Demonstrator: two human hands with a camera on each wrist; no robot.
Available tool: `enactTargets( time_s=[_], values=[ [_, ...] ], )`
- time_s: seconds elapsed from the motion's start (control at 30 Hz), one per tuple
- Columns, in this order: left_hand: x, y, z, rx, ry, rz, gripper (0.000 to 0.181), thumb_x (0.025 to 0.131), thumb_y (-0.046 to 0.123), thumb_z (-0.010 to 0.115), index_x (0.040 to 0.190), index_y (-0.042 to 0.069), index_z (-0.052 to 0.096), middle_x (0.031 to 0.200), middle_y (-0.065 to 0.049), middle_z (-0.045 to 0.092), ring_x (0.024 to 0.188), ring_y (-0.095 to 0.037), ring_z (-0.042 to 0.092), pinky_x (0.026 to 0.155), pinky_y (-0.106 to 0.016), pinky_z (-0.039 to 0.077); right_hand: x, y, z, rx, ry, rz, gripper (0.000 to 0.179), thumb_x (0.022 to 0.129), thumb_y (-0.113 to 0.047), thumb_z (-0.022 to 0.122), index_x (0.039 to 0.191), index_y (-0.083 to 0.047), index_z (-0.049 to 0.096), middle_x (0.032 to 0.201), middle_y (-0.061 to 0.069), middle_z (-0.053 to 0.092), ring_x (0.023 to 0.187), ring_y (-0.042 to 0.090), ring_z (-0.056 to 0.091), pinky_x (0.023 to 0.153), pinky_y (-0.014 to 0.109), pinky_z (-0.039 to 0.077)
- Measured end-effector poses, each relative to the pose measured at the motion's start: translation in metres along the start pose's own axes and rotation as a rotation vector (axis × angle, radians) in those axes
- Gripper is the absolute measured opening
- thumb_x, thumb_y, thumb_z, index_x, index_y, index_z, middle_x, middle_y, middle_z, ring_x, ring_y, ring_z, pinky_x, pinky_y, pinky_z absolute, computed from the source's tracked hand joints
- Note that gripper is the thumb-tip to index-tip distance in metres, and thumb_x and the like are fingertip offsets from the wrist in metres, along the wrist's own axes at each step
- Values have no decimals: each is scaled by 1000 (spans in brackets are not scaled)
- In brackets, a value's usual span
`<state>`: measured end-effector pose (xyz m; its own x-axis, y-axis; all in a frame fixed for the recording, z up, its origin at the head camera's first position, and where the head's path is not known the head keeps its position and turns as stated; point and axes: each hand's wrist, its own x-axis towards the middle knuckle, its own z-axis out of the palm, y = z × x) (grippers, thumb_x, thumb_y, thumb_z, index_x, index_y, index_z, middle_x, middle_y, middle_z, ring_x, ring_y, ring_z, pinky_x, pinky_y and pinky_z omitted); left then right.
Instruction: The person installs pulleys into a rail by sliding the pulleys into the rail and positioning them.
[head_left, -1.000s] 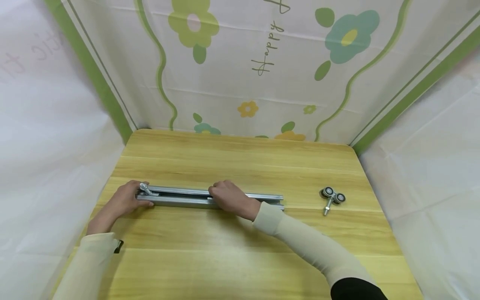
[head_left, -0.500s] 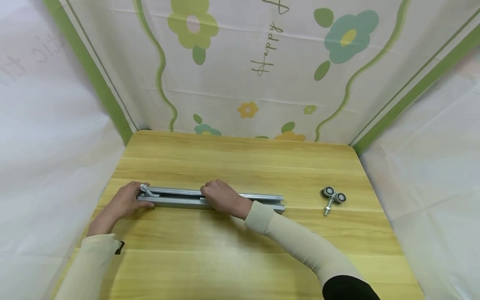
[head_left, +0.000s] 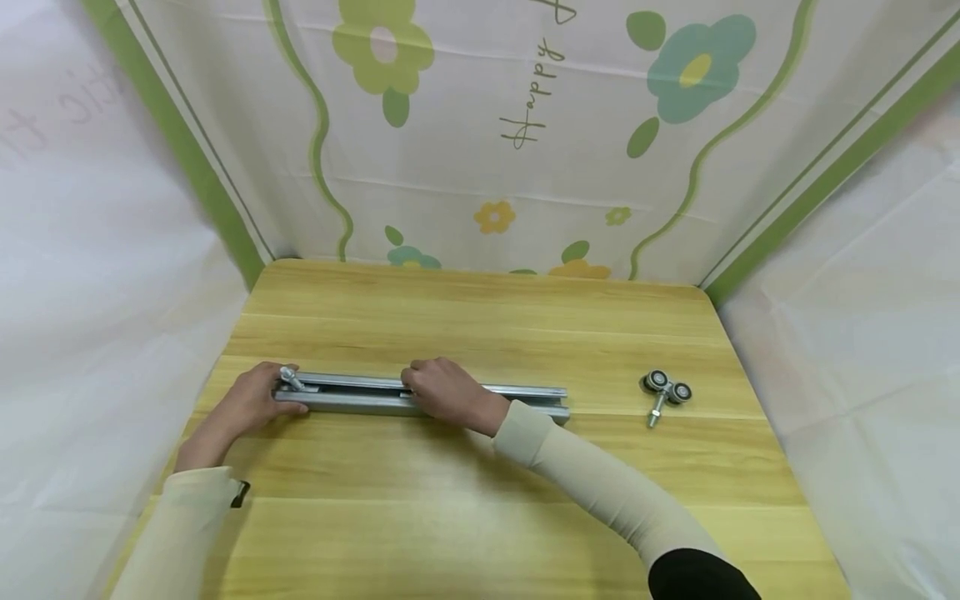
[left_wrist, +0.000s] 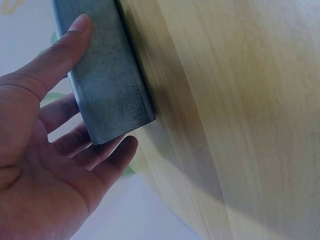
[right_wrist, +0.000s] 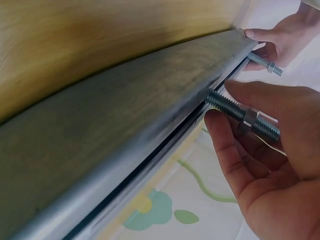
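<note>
A grey metal channel rail (head_left: 352, 405) lies across the table, its slot facing up. My left hand (head_left: 249, 405) grips the rail's left end; in the left wrist view the thumb lies on one side wall and fingers are behind the other. Beside it a threaded bolt with a nut (head_left: 292, 379) sticks up from the slot. Midway along the rail, my right hand (head_left: 452, 395) pinches a second threaded bolt (right_wrist: 225, 106) between thumb and fingers, shown in the right wrist view. That bolt rises from the slot; what it joins inside is hidden.
A loose roller trolley (head_left: 658, 397) with black-and-silver wheels and a bolt lies at the table's right. The wooden table (head_left: 480, 321) has a printed curtain (head_left: 450, 158) behind it and white sheets at both sides.
My right hand has shifted a short way left along the rail, then stayed nearly still. My left hand keeps its grip on the rail's end.
</note>
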<state>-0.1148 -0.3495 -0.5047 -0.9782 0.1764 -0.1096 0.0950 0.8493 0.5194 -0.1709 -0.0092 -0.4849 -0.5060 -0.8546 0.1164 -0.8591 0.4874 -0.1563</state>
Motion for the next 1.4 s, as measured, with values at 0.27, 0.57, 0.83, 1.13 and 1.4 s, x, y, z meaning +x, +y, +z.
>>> enactTargets(
  time_s=[0.27, 0.57, 0.83, 1.13, 1.4],
  values=[
    [1, -1, 3, 15, -3, -9, 74, 79, 22, 95, 132, -18, 61, 130, -42, 61, 123, -63, 53, 103, -72, 46, -15, 11, -13, 10, -40, 64, 24, 99, -21, 74, 119, -8, 73, 102, 2, 71, 78, 11, 62, 68, 26, 55],
    [0, 2, 0, 5, 0, -11, 74, 80, 23, 95, 132, -17, 61, 130, -42, 60, 124, -63, 53, 103, -73, 45, -51, 37, -24, -33, -50, 153, 47, 95, -37, 81, 130, -7, 72, 111, 5, 73, 85, 15, 68, 72, 32, 61],
    [-1, 3, -2, 9, -1, -8, 74, 80, 23, 94, 133, -18, 60, 130, -43, 60, 123, -64, 53, 103, -73, 45, -96, 66, -32, -31, -13, 241, 46, 95, -34, 82, 125, 0, 73, 109, 11, 75, 86, 21, 73, 70, 34, 63],
    [1, 0, 0, 27, -2, -8, 75, 80, 25, 95, 132, -17, 61, 129, -42, 61, 122, -63, 54, 102, -72, 46, -148, 92, -44, -109, -15, 368, 46, 96, -35, 81, 122, 2, 74, 108, 14, 75, 83, 25, 75, 67, 38, 64],
    [1, 1, 0, 28, 9, -4, 77, 79, 24, 95, 133, -18, 60, 128, -42, 61, 121, -62, 55, 101, -72, 47, -200, 115, -50, -104, -27, 531, 48, 96, -36, 80, 123, 3, 73, 115, 19, 75, 79, 28, 74, 62, 40, 62]
  ],
)
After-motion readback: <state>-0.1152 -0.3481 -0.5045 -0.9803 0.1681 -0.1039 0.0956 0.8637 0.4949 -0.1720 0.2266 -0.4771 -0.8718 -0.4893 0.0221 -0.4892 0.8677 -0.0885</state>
